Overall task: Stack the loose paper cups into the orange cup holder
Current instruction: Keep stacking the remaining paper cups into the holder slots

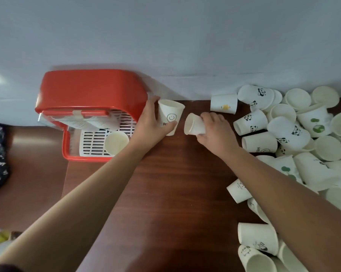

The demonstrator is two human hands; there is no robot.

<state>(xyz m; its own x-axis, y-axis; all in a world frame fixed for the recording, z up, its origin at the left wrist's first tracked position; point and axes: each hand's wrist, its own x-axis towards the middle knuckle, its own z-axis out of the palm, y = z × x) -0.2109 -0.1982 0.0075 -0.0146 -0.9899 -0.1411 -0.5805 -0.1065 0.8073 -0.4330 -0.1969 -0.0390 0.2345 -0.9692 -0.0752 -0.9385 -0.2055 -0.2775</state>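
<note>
1. Table [175, 183]: dark wood, and everything sits on it.
2. Orange cup holder [91, 89]: at the left against the wall, lid up. A nested stack [87, 121] lies inside, and a single cup [116, 142] stands on the white grate.
3. Loose cups [295, 134]: heaped at the right, well apart from the holder, many on their sides. Judged light, thin-walled and easily crushed, with the rolled rim the stiffest part.
4. Left hand [152, 122]: wrapped round the upright smiley cup [170, 114], just beside the holder.
5. Right hand [214, 130]: grips the plain cup [194, 124], tilted with its mouth to the left. Best hold is probably a light grip at mid-wall, nesting the cups straight.
</note>
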